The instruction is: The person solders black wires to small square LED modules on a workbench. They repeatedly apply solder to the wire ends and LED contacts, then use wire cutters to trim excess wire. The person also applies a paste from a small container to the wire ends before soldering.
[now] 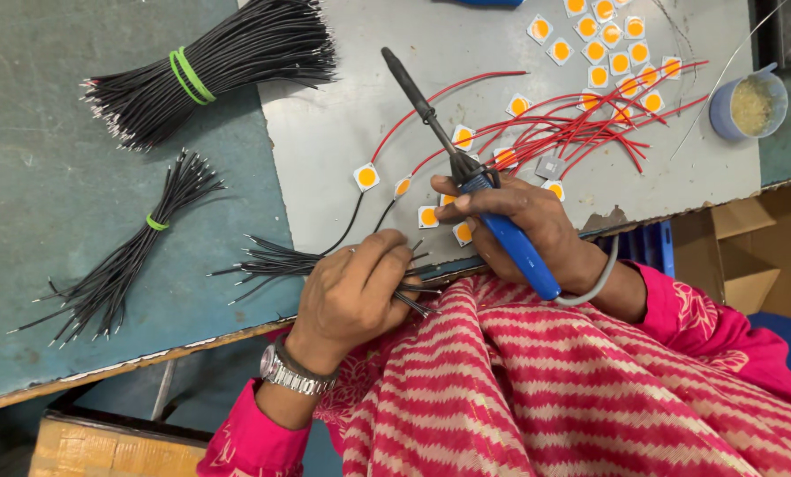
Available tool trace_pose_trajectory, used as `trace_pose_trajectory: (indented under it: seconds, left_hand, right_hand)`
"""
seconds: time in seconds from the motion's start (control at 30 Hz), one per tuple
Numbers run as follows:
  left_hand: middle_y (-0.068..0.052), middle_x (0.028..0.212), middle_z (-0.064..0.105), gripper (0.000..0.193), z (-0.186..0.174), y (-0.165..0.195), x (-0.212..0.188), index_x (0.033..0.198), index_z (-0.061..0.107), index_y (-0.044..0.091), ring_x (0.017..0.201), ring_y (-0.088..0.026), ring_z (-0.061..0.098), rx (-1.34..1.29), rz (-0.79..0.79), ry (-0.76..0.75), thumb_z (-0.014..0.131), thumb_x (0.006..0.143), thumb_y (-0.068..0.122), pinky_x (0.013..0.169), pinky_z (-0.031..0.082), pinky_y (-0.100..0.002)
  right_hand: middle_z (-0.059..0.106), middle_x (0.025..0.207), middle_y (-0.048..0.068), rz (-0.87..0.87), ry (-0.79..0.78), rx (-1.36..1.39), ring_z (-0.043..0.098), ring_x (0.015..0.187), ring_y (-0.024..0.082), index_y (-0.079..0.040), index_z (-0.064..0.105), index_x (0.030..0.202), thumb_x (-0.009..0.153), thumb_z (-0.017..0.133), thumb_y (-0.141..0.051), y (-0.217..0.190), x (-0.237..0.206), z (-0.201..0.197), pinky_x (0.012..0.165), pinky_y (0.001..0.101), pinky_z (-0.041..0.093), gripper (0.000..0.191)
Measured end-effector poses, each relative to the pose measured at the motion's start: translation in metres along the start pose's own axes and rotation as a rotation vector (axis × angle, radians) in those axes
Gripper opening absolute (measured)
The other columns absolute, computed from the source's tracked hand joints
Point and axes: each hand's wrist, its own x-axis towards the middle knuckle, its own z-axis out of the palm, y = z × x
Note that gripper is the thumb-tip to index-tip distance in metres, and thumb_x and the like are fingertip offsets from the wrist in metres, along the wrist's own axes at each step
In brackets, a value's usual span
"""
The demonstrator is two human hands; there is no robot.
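My right hand (526, 221) grips a blue-handled soldering iron (466, 168), its black tip pointing up and left over a grey metal sheet (351, 124). My left hand (353, 291), a metal watch on its wrist, pinches a loose bunch of short black wires (276, 261) at the sheet's near edge. Small white square chips with orange centres (366, 177) lie around the iron. Some of them carry red wires (590, 128) or black ones.
Two bundles of black wires tied with green bands (184, 75) (135, 252) lie on the green tabletop at left. More orange-centred chips (603, 44) sit at the sheet's far right, beside a small blue cup (749, 106). A cardboard box (749, 256) stands at right.
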Motion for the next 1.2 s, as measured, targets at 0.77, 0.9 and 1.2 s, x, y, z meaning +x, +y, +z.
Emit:
trace_pose_trajectory:
  seconds: [0.77,0.9,1.2]
  left_hand:
    - [-0.004,0.128,0.07,0.032,-0.001,-0.013,0.014,0.091,0.058,0.005,0.063,-0.024,0.066,0.086,-0.061,-0.236,0.083,0.072,0.014,0.059,0.053,-0.038]
    - [-0.005,0.127,0.07,0.03,0.001,-0.013,0.014,0.092,0.059,0.006,0.063,-0.024,0.066,0.087,-0.045,-0.216,0.081,0.074,0.012,0.06,0.053,-0.038]
    - [-0.004,0.126,0.071,0.023,0.007,-0.014,0.013,0.093,0.061,0.005,0.062,-0.024,0.066,0.121,-0.04,-0.202,0.077,0.077,0.009,0.06,0.054,-0.038]
  right_hand:
    - [0.067,0.097,0.02,-0.065,0.438,0.21,0.07,0.072,0.026,0.001,0.058,0.129,0.104,0.066,-0.036,0.008,-0.025,-0.05,0.062,0.0336,0.059,0.045]
    - [0.065,0.083,0.017,-0.108,0.584,0.29,0.06,0.054,0.022,0.002,0.059,0.106,0.096,0.073,-0.02,0.003,-0.026,-0.063,0.048,0.0317,0.052,0.028]
    - [0.066,0.07,0.011,-0.044,0.184,0.137,0.06,0.051,0.019,0.003,0.06,0.078,0.085,0.066,-0.01,-0.028,0.002,-0.07,0.051,0.0303,0.05,0.017]
